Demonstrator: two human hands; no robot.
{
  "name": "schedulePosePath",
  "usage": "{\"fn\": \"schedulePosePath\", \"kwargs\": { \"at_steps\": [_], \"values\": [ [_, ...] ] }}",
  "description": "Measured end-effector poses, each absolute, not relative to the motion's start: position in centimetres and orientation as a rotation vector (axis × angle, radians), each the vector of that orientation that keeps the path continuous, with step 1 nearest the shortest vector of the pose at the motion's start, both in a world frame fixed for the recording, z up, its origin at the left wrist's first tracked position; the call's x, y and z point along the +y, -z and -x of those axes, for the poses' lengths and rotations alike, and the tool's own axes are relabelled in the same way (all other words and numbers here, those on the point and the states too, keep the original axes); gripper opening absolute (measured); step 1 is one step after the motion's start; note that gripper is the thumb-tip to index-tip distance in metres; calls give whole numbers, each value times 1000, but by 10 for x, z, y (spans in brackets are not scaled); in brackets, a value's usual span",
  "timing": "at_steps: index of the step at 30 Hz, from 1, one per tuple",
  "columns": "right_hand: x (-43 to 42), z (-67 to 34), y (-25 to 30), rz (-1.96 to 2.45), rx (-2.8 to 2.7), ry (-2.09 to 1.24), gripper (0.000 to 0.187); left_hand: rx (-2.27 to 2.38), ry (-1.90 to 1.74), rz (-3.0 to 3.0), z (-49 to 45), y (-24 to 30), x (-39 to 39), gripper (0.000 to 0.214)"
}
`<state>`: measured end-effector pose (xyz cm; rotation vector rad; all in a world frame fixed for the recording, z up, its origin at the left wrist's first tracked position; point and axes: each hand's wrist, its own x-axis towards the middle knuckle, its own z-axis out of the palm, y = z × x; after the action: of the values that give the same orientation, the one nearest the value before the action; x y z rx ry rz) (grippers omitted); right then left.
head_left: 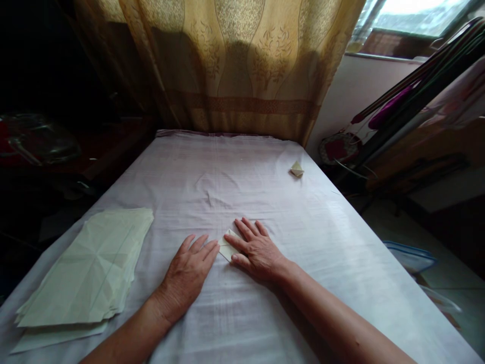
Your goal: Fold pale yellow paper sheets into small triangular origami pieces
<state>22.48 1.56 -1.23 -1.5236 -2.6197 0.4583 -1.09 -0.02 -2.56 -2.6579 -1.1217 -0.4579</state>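
Observation:
A small folded piece of paper (227, 248), pale cream, lies flat on the cloth-covered table (242, 177). My right hand (255, 248) rests palm down over its right part, fingers spread, so that side is hidden. Just left of the paper lies my left hand (191, 265), palm down with fingers stretched out; its fingertips reach the paper's left corner, and I cannot tell whether they press on it.
A stack of creased paper sheets (91, 263) lies at the table's left. Toward the far right edge sits a small folded paper piece (297, 170). A patterned curtain (242, 60) hangs behind the table. Dark poles with hanging cloth (394, 106) stand to the right.

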Motion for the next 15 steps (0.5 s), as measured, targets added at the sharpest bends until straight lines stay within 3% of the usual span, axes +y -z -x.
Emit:
{"fn": "schedulePosePath", "kwargs": {
  "at_steps": [15],
  "values": [
    [21, -217, 14, 1551, -2604, -432, 57, -1162, 518, 2573, 7, 28, -4, 42]
  ]
}}
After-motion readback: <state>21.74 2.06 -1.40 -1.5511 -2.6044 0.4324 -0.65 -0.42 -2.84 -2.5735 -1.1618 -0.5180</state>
